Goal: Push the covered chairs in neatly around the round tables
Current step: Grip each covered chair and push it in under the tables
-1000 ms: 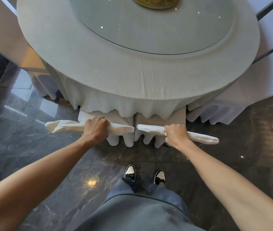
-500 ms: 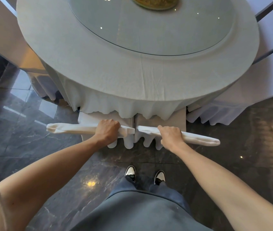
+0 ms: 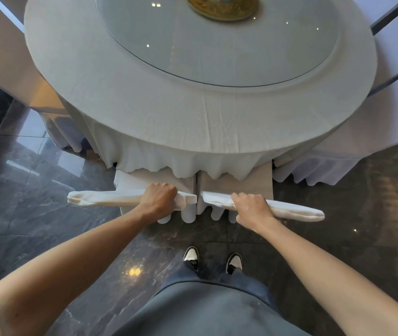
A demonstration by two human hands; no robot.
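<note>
Gripping two white-covered chair backs, left (image 3: 130, 198) and right (image 3: 290, 209): left hand (image 3: 159, 198), right hand (image 3: 251, 208) clenched; seats tucked under round white-clothed table (image 3: 144, 98) edge, nearly done here.

Both chairs have slid further under the worktop (image 3: 144, 93): the left chair (image 3: 110, 198) and right chair (image 3: 290, 210) now have their top rails nearer the hanging cloth (image 3: 169, 163). The left hand (image 3: 159, 200) and right hand (image 3: 251, 208) have moved forward with them, arms more stretched.
</note>
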